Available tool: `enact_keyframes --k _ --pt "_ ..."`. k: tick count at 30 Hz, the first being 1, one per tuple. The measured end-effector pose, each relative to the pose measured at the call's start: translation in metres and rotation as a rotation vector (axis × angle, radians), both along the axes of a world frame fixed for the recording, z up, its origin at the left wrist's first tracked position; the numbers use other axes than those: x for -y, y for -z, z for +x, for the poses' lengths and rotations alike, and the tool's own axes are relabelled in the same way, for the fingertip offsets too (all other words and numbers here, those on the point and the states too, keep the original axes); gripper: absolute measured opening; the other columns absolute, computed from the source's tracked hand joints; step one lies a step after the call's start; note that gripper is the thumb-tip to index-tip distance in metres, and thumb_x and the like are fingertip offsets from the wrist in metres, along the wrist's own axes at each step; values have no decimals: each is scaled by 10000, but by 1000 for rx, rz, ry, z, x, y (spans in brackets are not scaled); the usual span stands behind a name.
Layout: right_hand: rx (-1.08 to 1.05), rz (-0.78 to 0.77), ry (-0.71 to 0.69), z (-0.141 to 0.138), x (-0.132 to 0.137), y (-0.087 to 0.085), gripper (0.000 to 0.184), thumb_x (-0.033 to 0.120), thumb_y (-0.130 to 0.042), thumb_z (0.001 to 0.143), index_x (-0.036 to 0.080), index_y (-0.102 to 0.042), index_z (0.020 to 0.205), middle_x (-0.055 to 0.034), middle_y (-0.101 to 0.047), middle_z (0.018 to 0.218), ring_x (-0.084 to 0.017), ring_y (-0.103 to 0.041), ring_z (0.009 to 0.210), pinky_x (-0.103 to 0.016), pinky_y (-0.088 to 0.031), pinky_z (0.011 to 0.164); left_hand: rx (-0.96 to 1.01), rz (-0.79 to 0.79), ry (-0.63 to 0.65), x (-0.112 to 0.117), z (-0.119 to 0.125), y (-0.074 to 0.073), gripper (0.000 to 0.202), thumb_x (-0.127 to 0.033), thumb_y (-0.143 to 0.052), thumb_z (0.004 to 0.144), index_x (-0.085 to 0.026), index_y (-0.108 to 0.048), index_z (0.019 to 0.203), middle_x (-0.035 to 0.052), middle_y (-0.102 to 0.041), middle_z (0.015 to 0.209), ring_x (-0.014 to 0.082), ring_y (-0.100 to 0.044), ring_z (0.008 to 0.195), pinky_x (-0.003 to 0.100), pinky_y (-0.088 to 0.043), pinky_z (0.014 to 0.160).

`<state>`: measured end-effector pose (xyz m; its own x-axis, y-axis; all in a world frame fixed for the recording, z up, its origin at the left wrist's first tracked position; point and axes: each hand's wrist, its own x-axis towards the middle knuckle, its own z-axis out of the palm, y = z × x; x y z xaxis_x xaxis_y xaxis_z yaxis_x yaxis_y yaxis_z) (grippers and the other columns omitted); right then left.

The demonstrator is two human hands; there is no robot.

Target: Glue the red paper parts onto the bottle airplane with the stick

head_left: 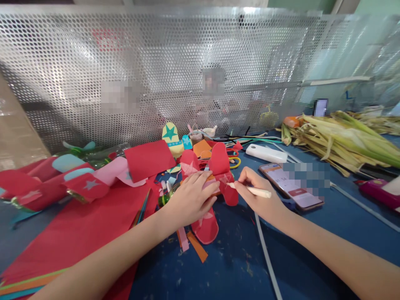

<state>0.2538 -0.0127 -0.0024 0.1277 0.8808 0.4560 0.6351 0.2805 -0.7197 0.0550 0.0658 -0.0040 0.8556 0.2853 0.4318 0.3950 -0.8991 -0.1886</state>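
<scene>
Under the flat, spread fingers of the left hand [192, 196] lies a red paper craft [218, 160] on the blue counter [237, 258], pressed rather than gripped. It looks light, thin, floppy and easily creased, best pinned near its folded middle. Pinched in the right hand [259, 198], a slim white stick [260, 192] touches its lobe beside the fingertips.
</scene>
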Motion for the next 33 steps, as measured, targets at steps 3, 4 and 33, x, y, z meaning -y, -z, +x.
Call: enact_keyframes --k 3,4,33 --pt "-1 -5 2 0 0 0 210 306 -486 828 242 -352 679 66 -448 547 -110 -433 490 -246 -357 510 3 -5 4 0 0 0 273 -274 -449 937 -174 -539 1175 194 -542 1279 327 -537 1195 519 -506 927" --pt "-1 -10 1 0 0 0 209 304 -488 825 242 -352 678 65 -454 544 -110 -437 489 -246 -359 510 2 -1 4 0 0 0 274 -275 -450 937 -173 -537 1176 193 -542 1276 328 -538 1193 517 -507 928" --pt "24 30 41 4 -1 3 204 293 -484 836 242 -359 683 58 -448 565 -117 -458 516 -252 -366 530 8 31 18 -1 -1 0 276 -271 -474 930 -157 -539 1172 205 -529 1281 337 -562 1158 501 -514 926"
